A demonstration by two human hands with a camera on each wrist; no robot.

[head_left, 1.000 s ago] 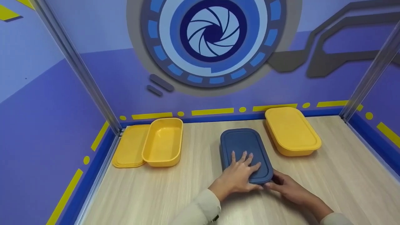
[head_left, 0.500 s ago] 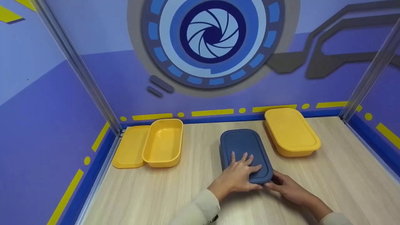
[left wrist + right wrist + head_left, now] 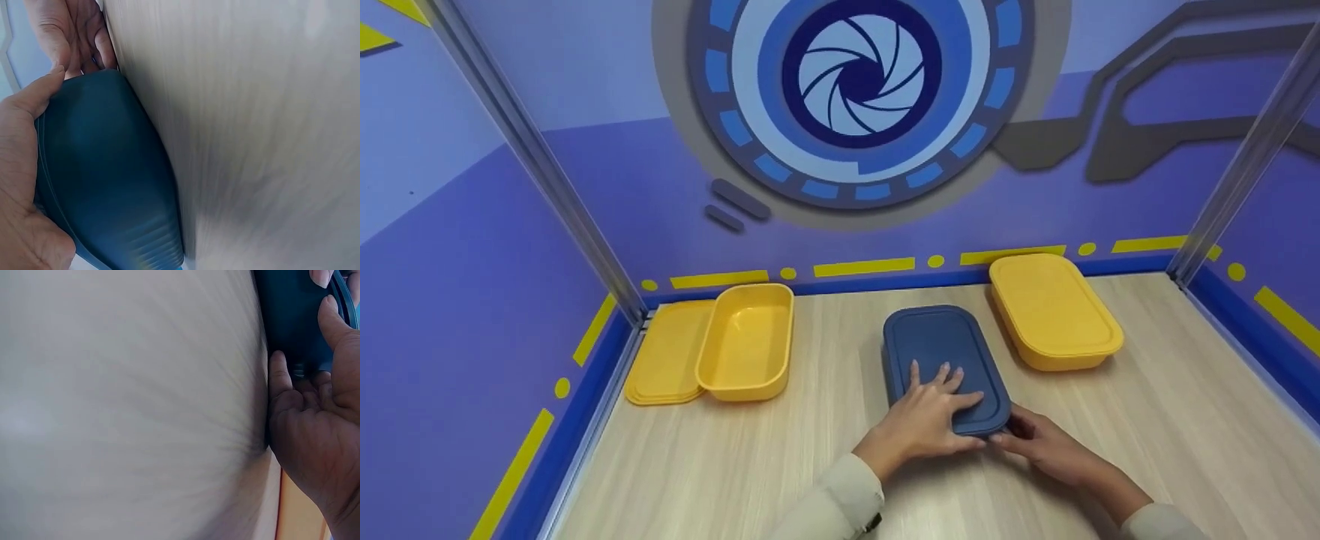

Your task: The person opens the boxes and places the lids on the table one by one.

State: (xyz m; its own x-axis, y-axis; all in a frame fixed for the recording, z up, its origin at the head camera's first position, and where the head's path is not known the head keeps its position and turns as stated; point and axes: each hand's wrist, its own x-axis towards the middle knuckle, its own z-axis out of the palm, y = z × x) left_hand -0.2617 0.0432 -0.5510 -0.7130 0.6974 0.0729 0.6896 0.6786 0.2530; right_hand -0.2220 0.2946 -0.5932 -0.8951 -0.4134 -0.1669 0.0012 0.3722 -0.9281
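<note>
A dark blue lidded food container point(image 3: 934, 337) sits on the table, right of the middle in the head view. My left hand point(image 3: 926, 421) lies spread on its lid, fingers straight, with the thumb at the near edge. At the near right corner my right hand point(image 3: 1054, 451) grips the container, thumb on the front side and fingers around the right side. The left wrist view shows the container's smooth side wall point(image 3: 107, 146) and the left thumb close to the right hand. In the right wrist view, the right fingers curl low along the container point(image 3: 292, 315).
To the left stands an open yellow container point(image 3: 746, 345), with yellow lids point(image 3: 664, 360) stacked beside it. A yellow container with its lid on point(image 3: 1057, 307) stands at the back right. Printed wall panels point(image 3: 840, 247) enclose the wooden table point(image 3: 720, 465) at the back and sides.
Both hands keep their places on the blue container, which has not visibly moved. The whole head view has shifted slightly.
</note>
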